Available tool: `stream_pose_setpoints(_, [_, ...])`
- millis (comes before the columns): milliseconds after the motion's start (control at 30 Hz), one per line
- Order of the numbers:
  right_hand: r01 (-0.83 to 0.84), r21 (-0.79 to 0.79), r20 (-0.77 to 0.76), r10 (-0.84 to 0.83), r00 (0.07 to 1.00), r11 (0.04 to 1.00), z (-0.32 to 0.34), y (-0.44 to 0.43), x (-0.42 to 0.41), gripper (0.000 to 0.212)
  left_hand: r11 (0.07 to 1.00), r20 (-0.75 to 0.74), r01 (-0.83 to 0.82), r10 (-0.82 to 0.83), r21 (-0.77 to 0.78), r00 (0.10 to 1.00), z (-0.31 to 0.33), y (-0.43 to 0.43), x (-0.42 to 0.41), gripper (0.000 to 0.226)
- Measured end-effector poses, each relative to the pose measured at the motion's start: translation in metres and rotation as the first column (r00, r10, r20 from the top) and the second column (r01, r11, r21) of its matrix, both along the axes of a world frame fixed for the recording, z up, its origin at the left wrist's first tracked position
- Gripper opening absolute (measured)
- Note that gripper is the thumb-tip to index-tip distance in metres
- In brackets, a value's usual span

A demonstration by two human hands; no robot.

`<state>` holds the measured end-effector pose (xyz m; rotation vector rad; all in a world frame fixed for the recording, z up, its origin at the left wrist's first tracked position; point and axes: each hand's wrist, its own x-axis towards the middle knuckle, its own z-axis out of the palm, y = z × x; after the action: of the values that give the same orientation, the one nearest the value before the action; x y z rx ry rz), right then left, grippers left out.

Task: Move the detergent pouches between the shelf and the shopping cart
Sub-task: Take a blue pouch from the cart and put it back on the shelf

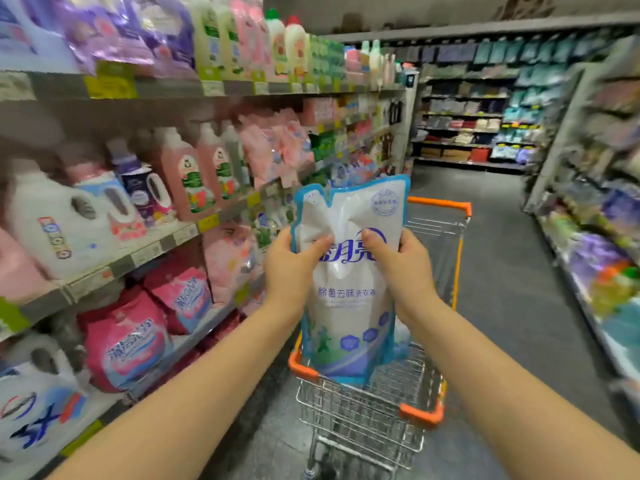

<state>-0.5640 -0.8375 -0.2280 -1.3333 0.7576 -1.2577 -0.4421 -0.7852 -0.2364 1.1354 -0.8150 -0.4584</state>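
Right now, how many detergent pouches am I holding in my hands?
1. A white and blue pouch, gripped upright by the left hand and right hand above the shopping cart. Another behind it would be hidden.

The pouch (pixel 348 271) is hiding the fingers of the left grip (pixel 288 268) and right grip (pixel 405 268). Shelf labels (pixel 149 252) at centre left are blurring beyond reading. The cart (pixel 420 415) is running off the lower edge.

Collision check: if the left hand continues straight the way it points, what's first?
Left hand grips the pouch; that's first. Beyond, over the cart, the way looks free, depth unclear.
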Motion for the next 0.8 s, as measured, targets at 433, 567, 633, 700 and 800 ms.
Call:
stream_pose_setpoints(433, [0.361, 0.251, -0.279, -0.29, 0.916, 0.898, -0.115, -0.231, -0.076, 0.022, 0.863, -0.047, 0.372, -0.38, 0.343, 0.924, -0.126, -0.274, -0.04, 0.023])
stream_pose_setpoints(567, [0.335, 0.383, -0.3, -0.227, 0.926, 0.861, -0.168, -0.285, -0.056, 0.022, 0.834, -0.051, 0.348, -0.362, 0.428, 0.931, -0.173, -0.318, -0.019, 0.029])
stream_pose_setpoints(633, [0.295, 0.43, -0.346, -0.146, 0.927, 0.853, -0.193, -0.312, -0.04, 0.023, 0.82, -0.035, 0.286, -0.31, 0.496, 0.95, -0.202, -0.335, 0.0, 0.031])
stream_pose_setpoints(700, [0.271, 0.473, -0.395, -0.074, 0.916, 0.838, -0.214, -0.331, -0.024, 0.025, 0.791, -0.031, 0.244, -0.274, 0.561, 0.961, -0.228, -0.346, 0.018, 0.032])
stream_pose_setpoints(800, [0.233, 0.526, -0.446, 0.032, 0.894, 0.818, -0.26, -0.365, 0.005, 0.027, 0.726, 0.048, 0.119, -0.205, 0.678, 0.978, -0.274, -0.37, 0.043, 0.026])
